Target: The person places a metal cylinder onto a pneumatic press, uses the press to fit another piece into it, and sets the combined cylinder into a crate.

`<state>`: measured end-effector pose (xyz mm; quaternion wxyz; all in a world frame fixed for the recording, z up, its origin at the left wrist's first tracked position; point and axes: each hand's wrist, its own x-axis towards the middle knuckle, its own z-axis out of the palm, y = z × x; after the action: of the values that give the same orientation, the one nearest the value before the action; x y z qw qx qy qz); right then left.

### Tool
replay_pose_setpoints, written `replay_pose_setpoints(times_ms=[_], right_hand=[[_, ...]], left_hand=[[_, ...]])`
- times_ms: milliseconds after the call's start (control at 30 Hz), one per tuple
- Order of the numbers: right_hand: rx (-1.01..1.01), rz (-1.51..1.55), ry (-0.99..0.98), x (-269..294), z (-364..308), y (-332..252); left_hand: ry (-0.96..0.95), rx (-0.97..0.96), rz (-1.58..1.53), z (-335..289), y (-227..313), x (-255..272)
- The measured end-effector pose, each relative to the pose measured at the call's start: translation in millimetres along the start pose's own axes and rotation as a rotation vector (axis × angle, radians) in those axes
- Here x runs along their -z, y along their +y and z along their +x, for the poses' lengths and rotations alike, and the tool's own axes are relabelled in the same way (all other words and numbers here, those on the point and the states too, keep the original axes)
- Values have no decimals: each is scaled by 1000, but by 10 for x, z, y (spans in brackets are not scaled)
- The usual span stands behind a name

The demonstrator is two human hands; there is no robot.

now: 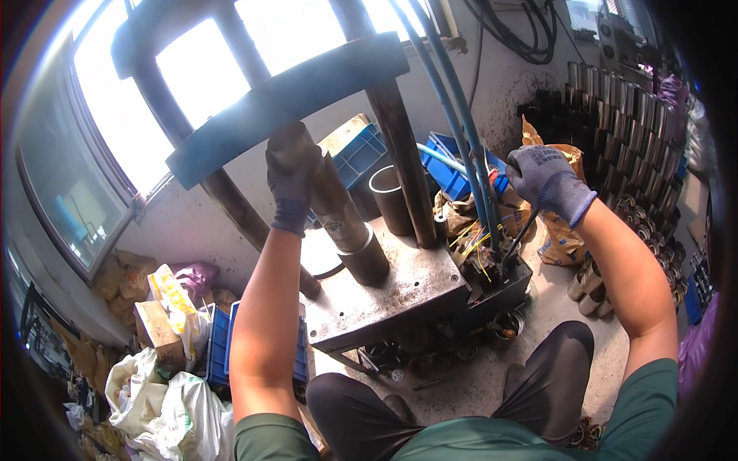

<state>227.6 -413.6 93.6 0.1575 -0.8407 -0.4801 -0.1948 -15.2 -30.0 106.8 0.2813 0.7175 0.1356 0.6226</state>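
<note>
My left hand (289, 192), in a grey glove, is wrapped around the upper part of an upright stack of metal cylinders (344, 225). The stack stands on the steel bed (361, 311) of a press, beneath its thick blue crossbeam (307, 92). My right hand (547, 178), gloved too, is closed in a fist at the top of a thin dark lever (524, 232). That lever slopes down to a valve block with loose yellow wires (478, 253) at the bed's right side. A wide dark tube (392, 201) stands behind the stack.
Steel columns (400, 154) and blue hoses (461, 131) rise around the bed. Blue crates (361, 157) lie behind. Shiny metal sleeves (619, 115) are piled at far right, beside a brown paper sack (565, 238). White sacks (165, 403) and a cardboard box (159, 336) sit at left.
</note>
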Motion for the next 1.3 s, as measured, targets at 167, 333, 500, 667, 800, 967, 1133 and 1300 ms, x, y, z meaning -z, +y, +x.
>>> replay_pose_setpoints(times_ms=[167, 333, 500, 667, 800, 967, 1133, 1300], right_hand=[[50, -49, -22, 71, -257, -64], [113, -96, -212, 295, -1124, -96], [194, -37, -734, 203, -2270, -268], [80, -27, -477, -78, -2795, -333], [12, -21, -322, -104, -2864, -396], [-8, -37, -273, -167, -2889, -389], [-37, -31, -239, -217, -2921, -353], [-24, 8, -220, -172, -2887, -396]], left_hand=[[-54, 304, 155, 157, -30, -34], [-24, 199, 353, 100, 57, -135], [-2, 297, 487, 88, 60, -115], [-31, 265, 427, 61, 40, -98], [-17, 259, 379, 29, 53, -112], [-8, 256, 350, 16, 29, -86], [15, 227, 381, 34, -22, -123], [24, 241, 388, 8, -95, -111]])
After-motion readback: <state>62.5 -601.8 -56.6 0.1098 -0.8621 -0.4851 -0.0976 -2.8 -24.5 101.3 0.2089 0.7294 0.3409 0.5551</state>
